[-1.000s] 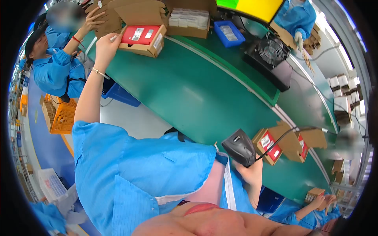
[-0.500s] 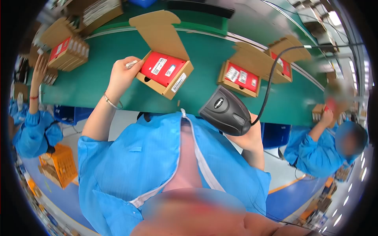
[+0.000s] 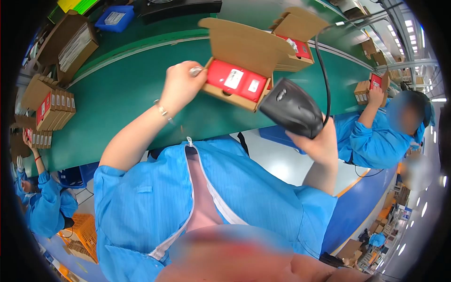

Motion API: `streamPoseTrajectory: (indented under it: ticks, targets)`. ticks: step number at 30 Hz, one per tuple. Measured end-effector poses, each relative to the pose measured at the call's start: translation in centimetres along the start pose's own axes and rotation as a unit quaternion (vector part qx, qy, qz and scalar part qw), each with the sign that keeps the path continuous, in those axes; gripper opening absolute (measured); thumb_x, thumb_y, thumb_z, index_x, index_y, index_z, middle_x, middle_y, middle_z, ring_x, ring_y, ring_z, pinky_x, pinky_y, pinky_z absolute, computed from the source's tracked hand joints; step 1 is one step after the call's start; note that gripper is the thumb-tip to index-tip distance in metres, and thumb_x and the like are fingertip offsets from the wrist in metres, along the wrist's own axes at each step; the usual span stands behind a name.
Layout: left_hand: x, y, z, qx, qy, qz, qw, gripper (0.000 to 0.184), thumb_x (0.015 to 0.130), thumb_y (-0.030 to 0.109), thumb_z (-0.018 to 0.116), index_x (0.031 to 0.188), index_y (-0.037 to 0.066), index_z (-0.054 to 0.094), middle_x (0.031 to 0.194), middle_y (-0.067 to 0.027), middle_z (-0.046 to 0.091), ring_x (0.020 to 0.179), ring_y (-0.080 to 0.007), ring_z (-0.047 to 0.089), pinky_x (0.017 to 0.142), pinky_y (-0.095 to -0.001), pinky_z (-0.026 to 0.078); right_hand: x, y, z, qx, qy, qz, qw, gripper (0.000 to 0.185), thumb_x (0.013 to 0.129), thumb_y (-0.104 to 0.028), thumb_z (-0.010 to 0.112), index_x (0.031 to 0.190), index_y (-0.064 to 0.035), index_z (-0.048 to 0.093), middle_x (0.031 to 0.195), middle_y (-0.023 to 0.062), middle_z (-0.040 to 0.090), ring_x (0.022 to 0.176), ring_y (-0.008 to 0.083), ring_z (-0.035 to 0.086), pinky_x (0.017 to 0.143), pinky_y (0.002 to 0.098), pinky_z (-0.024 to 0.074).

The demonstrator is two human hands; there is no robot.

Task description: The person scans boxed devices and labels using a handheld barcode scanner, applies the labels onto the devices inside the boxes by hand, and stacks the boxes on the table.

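Note:
My left hand (image 3: 181, 87) is closed at the left edge of an open cardboard box (image 3: 230, 97), gripping its side. A small whitish piece (image 3: 195, 71), too small to name, sticks out between those fingers. Inside the box lies a flat red package (image 3: 244, 84) with two white labels; the lid stands raised behind it. My right hand (image 3: 319, 145) is wrapped around a black corded barcode scanner (image 3: 291, 108), whose front end is close to the box's right corner and hides part of what is behind.
Behind the held box, another open box (image 3: 298, 47) with red contents stands on the green table (image 3: 136, 89). Boxes (image 3: 58, 110) are lined up at the left. A blue tray (image 3: 115, 19) sits at the back. Co-workers (image 3: 380, 136) are at both sides.
My left hand and the box have moved right along the table, now covering most of the neighbouring box. The scanner has moved right and up. My view has turned, shifting the surroundings.

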State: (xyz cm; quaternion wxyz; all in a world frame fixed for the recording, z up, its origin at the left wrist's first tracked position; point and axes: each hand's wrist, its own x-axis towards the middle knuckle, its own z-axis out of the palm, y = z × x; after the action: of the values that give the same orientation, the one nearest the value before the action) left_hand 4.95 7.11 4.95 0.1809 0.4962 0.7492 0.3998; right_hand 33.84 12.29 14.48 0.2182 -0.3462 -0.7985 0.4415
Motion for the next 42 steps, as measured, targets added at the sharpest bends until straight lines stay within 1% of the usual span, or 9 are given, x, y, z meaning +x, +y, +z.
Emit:
streamPoseTrajectory:
  ticks: [4,6,7,9,13,20,22,35,42]
  targets:
    - [1.8,-0.6,4.0,-0.045,0.007,-0.002,0.999,0.024,0.078,0.021,0.06,0.084,-0.001,0.067,0.084,-0.019,0.066,0.078,-0.0365,0.063,0.074,-0.0392,0.051,3.3,-1.1,-2.3,-0.125,-0.057,0.046,0.99,0.038,0.068,-0.012,0.07,0.101,0.0011,0.059,0.076,0.0125,0.063,0.065,0.0193,0.057,0.066,0.0288,0.0468]
    - [1.5,-1.2,3.9,-0.099,0.014,-0.003,0.995,0.025,0.08,0.022,0.06,0.09,0.0,0.067,0.082,-0.0174,0.066,0.072,-0.0288,0.065,0.069,-0.0347,0.051,4.7,-0.4,-2.6,-0.134,-0.083,0.064,0.985,0.033,0.069,-0.014,0.07,0.097,0.0017,0.059,0.071,0.0118,0.061,0.061,0.0195,0.055,0.062,0.0307,0.046]
    - [1.0,0.2,2.3,-0.156,-0.077,-0.133,0.976,0.029,0.082,0.022,0.059,0.101,0.001,0.064,0.08,-0.0124,0.066,0.067,-0.0172,0.063,0.063,-0.0283,0.05,5.3,-0.1,-2.8,-0.135,-0.083,0.065,0.985,0.033,0.069,-0.014,0.07,0.097,0.0017,0.059,0.071,0.0118,0.061,0.061,0.0195,0.055,0.062,0.0307,0.046]
    - [0.6,-1.3,1.1,-0.365,-0.134,-0.182,0.903,0.031,0.085,0.018,0.057,0.11,0.001,0.06,0.08,-0.0076,0.063,0.067,-0.0099,0.059,0.061,-0.024,0.047,6.6,0.4,-2.7,-0.16,-0.111,0.069,0.978,0.029,0.069,-0.014,0.07,0.09,0.002,0.058,0.067,0.0051,0.057,0.06,0.0125,0.049,0.059,0.0271,0.0427]
    - [-0.5,-0.3,-1.4,-0.485,-0.187,-0.233,0.822,0.031,0.088,0.014,0.052,0.116,0.0,0.055,0.081,-0.0058,0.063,0.071,-0.0129,0.063,0.062,-0.0211,0.049,7.9,0.6,-2.3,-0.176,-0.139,0.061,0.973,0.028,0.069,-0.014,0.07,0.088,0.002,0.058,0.069,0.0065,0.058,0.061,0.0132,0.049,0.059,0.0276,0.0428]
    - [-0.7,1.5,-1.2,-0.438,-0.235,-0.214,0.841,0.027,0.089,0.019,0.058,0.106,-0.002,0.06,0.09,-0.013,0.067,0.081,-0.0194,0.067,0.072,-0.0268,0.053,7.6,1.0,-2.5,-0.171,-0.124,0.056,0.976,0.029,0.069,-0.014,0.07,0.09,0.0018,0.058,0.068,0.0066,0.058,0.061,0.0135,0.049,0.059,0.0279,0.0428]
    - [-0.8,1.8,-1.0,-0.417,-0.239,-0.216,0.85,0.023,0.086,0.018,0.062,0.099,-0.001,0.062,0.084,-0.0118,0.068,0.075,-0.0173,0.067,0.066,-0.0236,0.052,7.6,1.0,-2.5,-0.18,-0.131,0.075,0.972,0.033,0.07,-0.017,0.07,0.097,-0.0005,0.061,0.069,0.0116,0.06,0.061,0.0217,0.055,0.062,0.0316,0.0462]
    - [-0.9,1.3,0.2,-0.346,-0.179,-0.167,0.906,0.019,0.077,0.019,0.073,0.08,0.004,0.063,0.068,-0.0053,0.065,0.06,-0.0089,0.06,0.049,-0.0205,0.041,7.9,1.0,-2.3,-0.175,-0.134,0.052,0.974,0.03,0.07,-0.016,0.069,0.094,0.0004,0.06,0.068,0.0112,0.06,0.059,0.0212,0.054,0.061,0.0316,0.0459]
    - [1.6,3.6,1.7,-0.008,-0.136,0.023,0.99,0.04,0.067,0.038,0.078,0.068,0.002,0.062,0.065,-0.0118,0.063,0.059,-0.0213,0.062,0.055,-0.0335,0.048,6.6,0.8,-2.7,-0.158,-0.117,0.059,0.979,0.032,0.069,-0.013,0.069,0.095,0.0015,0.059,0.07,0.0123,0.061,0.061,0.021,0.056,0.062,0.0312,0.0464]
